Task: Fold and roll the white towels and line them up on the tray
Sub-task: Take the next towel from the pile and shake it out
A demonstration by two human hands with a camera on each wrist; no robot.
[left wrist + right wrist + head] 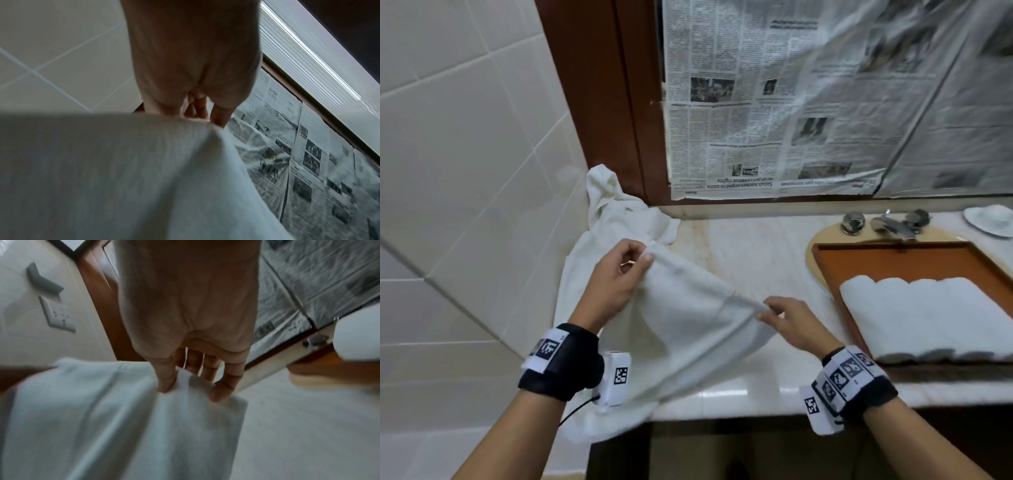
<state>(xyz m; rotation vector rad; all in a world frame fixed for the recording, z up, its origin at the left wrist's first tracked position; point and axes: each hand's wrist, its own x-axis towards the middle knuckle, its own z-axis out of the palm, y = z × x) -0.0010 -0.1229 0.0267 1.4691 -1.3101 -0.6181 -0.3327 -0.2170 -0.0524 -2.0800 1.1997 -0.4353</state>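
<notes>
I hold a white towel (688, 318) stretched by its top edge above the marble counter. My left hand (619, 274) pinches the far left corner, and my right hand (780, 315) pinches the near right corner. The towel (123, 170) hangs down from my left hand (207, 113) and fills the lower part of the left wrist view. In the right wrist view my right hand (191, 386) has its thumb and fingers closed on the towel (123, 418) edge. Several rolled white towels (928, 318) lie side by side on the brown tray (893, 257).
More loose white towels (616, 205) are piled in the corner against the tiled wall. The tray sits over a sink with chrome taps (887, 222). A white dish (989, 219) stands at the far right. Newspaper (825, 102) covers the mirror behind the counter (750, 246).
</notes>
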